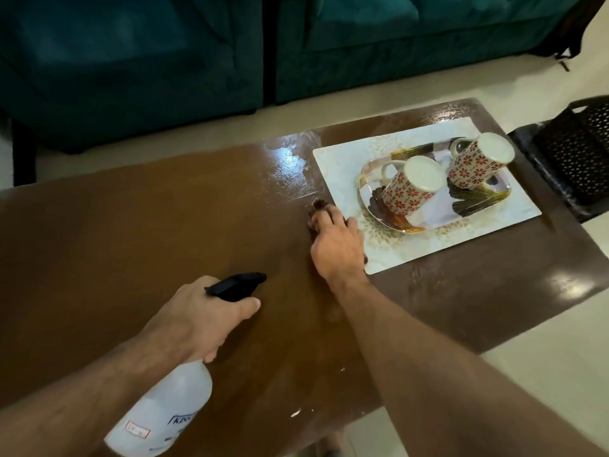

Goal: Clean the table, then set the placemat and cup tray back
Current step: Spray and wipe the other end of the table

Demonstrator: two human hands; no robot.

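Wiping | right hand (336, 242) presses cloth (319, 206) flat on table (131, 242) beside mat (412, 245), rubbing wet patch | left hand (197, 318) wrapped around spray bottle (164, 410), ready to squirt | mat, tray (389, 222), cups (408, 186) near right edge, off the wet part

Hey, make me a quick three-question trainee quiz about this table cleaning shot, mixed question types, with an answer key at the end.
1. True or false: both mugs stand upside down on the cup tray.
2. Which hand holds the spray bottle? A left hand, B right hand.
3. Fill in: the right hand presses a dark ___ on the table beside the placemat.

Key: 1 true; 2 A; 3 cloth.
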